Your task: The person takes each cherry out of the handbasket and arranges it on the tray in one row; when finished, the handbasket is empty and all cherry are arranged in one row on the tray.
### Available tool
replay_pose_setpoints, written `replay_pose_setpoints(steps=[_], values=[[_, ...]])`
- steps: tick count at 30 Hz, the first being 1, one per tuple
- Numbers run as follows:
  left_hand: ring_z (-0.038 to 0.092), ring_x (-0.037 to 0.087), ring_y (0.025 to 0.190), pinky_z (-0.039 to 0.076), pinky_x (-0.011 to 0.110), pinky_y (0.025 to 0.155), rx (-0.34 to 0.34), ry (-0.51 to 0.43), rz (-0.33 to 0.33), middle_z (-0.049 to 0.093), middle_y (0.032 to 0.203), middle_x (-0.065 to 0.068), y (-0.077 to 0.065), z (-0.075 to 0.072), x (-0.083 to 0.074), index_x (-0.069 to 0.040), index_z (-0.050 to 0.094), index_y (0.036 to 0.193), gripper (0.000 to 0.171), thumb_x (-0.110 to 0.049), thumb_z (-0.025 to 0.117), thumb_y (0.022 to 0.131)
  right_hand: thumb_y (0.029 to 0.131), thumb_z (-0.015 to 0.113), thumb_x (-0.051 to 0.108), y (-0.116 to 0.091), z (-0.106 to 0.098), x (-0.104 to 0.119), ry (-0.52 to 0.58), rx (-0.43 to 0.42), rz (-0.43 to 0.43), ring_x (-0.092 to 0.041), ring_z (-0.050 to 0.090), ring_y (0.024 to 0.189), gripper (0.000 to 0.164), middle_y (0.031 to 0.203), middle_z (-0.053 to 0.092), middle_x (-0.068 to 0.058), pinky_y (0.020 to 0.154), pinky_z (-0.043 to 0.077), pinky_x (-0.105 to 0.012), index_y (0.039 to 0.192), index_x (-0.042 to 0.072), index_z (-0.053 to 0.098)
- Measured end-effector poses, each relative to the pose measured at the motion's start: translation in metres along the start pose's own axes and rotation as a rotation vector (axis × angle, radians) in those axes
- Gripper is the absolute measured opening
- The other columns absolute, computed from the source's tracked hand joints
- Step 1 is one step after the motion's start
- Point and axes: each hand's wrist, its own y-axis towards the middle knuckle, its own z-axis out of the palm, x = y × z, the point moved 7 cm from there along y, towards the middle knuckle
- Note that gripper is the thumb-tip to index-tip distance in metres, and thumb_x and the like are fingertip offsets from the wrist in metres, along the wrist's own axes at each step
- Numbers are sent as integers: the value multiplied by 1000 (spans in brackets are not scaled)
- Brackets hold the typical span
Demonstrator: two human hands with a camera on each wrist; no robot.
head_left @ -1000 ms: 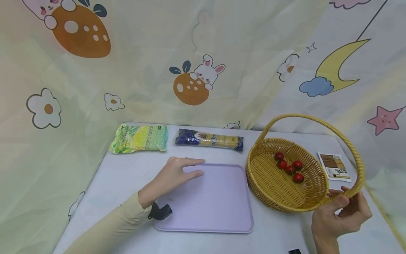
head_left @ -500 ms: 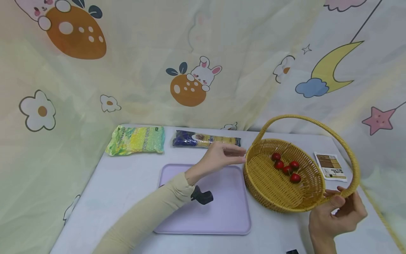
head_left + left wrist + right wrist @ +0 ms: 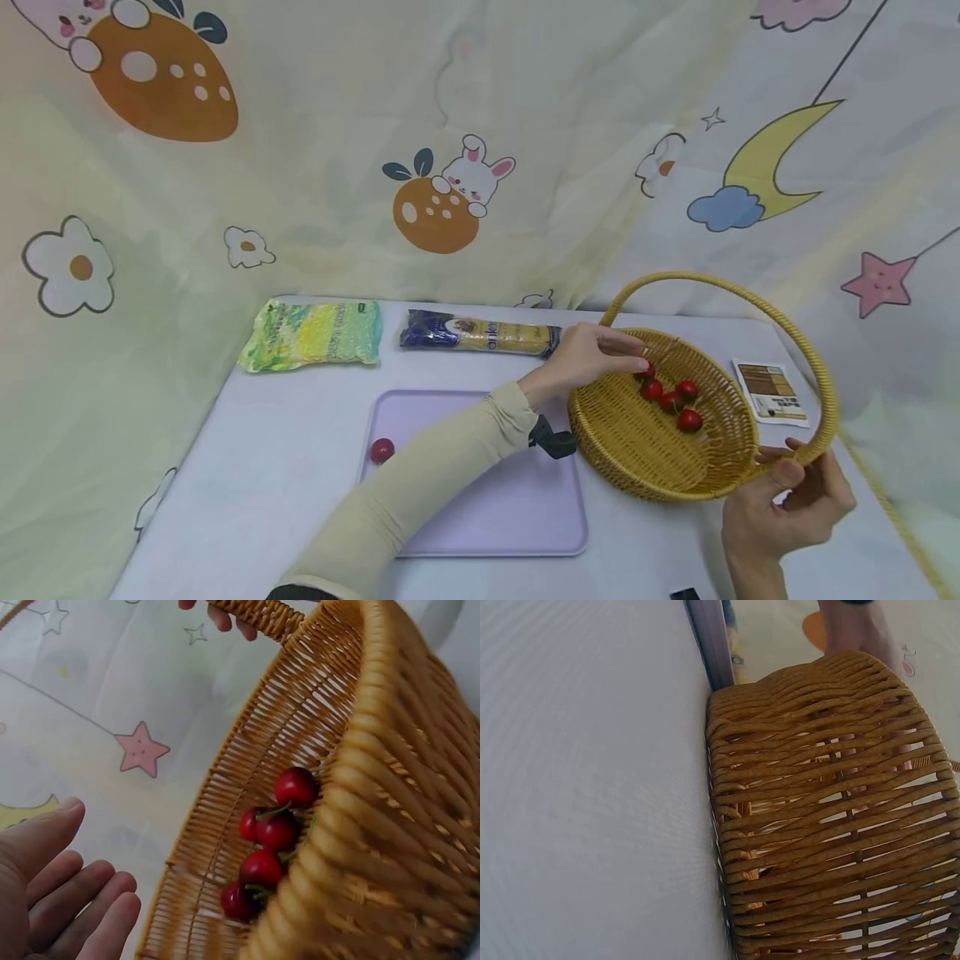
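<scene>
Several dark red cherries (image 3: pixel 670 402) lie in the yellow woven basket (image 3: pixel 660 475), grouped towards its back right side. My left hand (image 3: pixel 596 357) reaches over the basket's left rim, fingers extended, thumb apart and nothing between them. In the head view its fingertips overlap the rearmost cherry; the left wrist view shows the loosely spread left hand (image 3: pixel 67 892) beside the basket, apart from the cherries (image 3: pixel 262 866). With thumb and fingers, my right hand (image 3: pixel 787 508) holds the foot of the basket's arched handle (image 3: pixel 817 375). One cherry (image 3: pixel 382 451) sits on the lilac tray (image 3: pixel 487 546), partly covered by my left forearm.
At the back of the white table (image 3: pixel 247 467) lie a green-yellow packet (image 3: pixel 315 335) and a long blue-and-gold packet (image 3: pixel 480 333). A small white-and-brown sachet (image 3: pixel 770 392) lies right of the basket. Behind hangs a patterned cloth (image 3: pixel 322 167).
My left hand has moved right from above the tray to over the basket's rim, uncovering a cherry on the tray. My right hand keeps its hold on the handle.
</scene>
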Motion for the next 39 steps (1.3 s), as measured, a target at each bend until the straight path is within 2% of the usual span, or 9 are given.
replay_pose_setpoints(steps=[6,11,15,21,25,32,39], values=[[68,-8,96,55,14,82,27,57,-11,79,113,-11,27,24,-6,-14,77,126,39,-35,81,93,99,73,26,1,0,0,-21,11,-8,-5,63,77,44,102,69,-16,74,49,-11,109,-13,55],[68,-5,100,53,12,86,60,96,19,78,118,-7,42,35,-8,-13,77,127,39,-34,79,95,101,71,26,-1,1,-3,-37,40,-9,-5,62,79,43,104,68,-17,76,49,-13,111,-12,55],[69,-1,103,53,13,87,75,90,28,77,121,-2,51,40,0,-10,75,129,38,-31,78,96,100,71,25,-2,1,-4,-39,44,-21,-6,62,80,43,105,68,-20,76,48,-13,111,-13,54],[70,4,105,53,14,85,68,83,-20,76,126,3,57,47,21,-8,73,132,37,-25,74,100,101,71,29,-1,-1,-4,-55,51,-38,-5,62,80,46,104,69,-18,75,48,-12,110,-13,55],[71,10,110,53,14,83,62,165,-23,75,128,6,59,49,24,-6,71,134,35,-21,71,102,101,70,30,1,-1,-4,-63,57,-54,-4,63,79,47,104,69,-19,75,49,-12,110,-13,54],[70,13,116,54,16,89,49,423,-38,74,131,4,59,48,28,-7,71,134,32,-10,65,104,100,71,30,1,0,-1,-48,45,-51,-5,64,77,48,102,69,-22,75,50,-12,109,-14,55],[68,11,120,54,17,92,69,499,-83,73,133,1,63,53,37,-10,70,136,35,-11,69,101,100,71,30,0,1,0,-55,52,-48,-4,63,76,47,102,69,-20,76,49,-13,109,-13,55]])
